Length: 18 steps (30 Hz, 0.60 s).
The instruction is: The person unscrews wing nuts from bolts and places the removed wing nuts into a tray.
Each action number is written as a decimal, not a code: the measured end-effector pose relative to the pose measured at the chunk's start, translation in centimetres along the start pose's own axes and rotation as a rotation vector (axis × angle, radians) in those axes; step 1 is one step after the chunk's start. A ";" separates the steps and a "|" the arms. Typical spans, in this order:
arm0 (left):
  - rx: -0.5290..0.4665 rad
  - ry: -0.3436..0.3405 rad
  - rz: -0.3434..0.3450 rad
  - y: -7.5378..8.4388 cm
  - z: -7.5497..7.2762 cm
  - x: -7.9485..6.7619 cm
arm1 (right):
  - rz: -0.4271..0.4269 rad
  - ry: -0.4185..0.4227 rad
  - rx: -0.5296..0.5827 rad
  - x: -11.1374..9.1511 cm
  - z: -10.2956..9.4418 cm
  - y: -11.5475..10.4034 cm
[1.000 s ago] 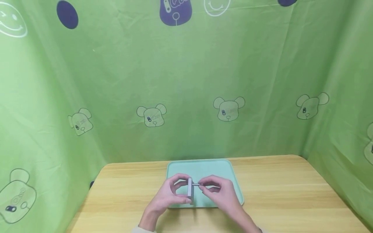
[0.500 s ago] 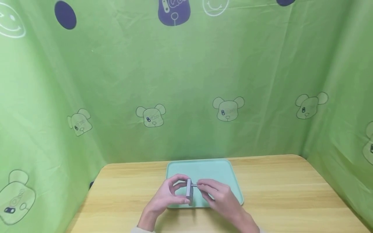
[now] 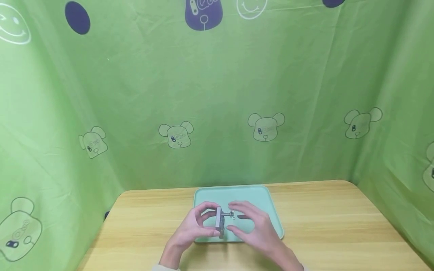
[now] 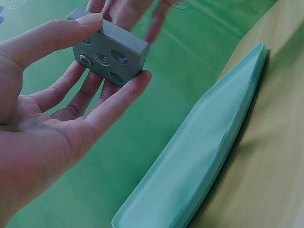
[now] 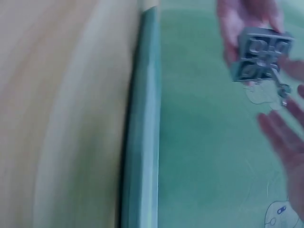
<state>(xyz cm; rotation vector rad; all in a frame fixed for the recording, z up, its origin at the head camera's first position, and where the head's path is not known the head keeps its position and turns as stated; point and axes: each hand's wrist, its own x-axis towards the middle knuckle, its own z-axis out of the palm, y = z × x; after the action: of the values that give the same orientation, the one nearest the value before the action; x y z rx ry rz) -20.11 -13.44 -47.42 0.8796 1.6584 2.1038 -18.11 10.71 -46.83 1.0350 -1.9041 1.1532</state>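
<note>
My left hand (image 3: 190, 228) grips a small grey metal block (image 3: 219, 223) by its edges, thumb on one side and fingers on the other, above the tray. In the left wrist view the block (image 4: 124, 42) has several round holes in one face; one holds a small screw (image 4: 85, 60). From the opposite face a wing-headed screw (image 3: 228, 214) juts out toward my right hand (image 3: 260, 229). The right fingers and thumb are spread around the wing head, apart from it. The blurred right wrist view has the wing screw (image 5: 281, 87) sticking out of the block.
A mint-green tray (image 3: 275, 210) lies under the hands on a wood-grain table (image 3: 325, 226). Green patterned cloth (image 3: 217, 158) hangs behind the table and along both sides.
The right hand was pinching the screw's end; now its fingers have spread and let go, uncovering the wing head. The left hand still holds the block, nearly in place.
</note>
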 end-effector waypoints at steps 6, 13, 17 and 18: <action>0.027 0.041 -0.048 0.0 0.1 0.1 | 0.612 0.043 0.367 0.2 -0.8 -0.6; 0.089 0.070 -0.067 0.0 0.4 0.3 | 1.001 -0.043 0.588 0.4 -1.8 -0.1; 0.097 0.065 -0.061 0.0 0.6 0.3 | 1.062 -0.099 0.632 0.3 -1.9 -0.1; 0.099 0.065 -0.059 0.0 0.7 0.3 | 1.071 -0.106 0.640 0.3 -1.9 -0.1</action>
<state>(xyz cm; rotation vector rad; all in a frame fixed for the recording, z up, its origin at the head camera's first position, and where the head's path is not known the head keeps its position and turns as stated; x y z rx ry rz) -19.88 -12.75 -47.23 0.7892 1.8124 2.0461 -17.85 12.37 -45.82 0.2637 -2.2741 2.4456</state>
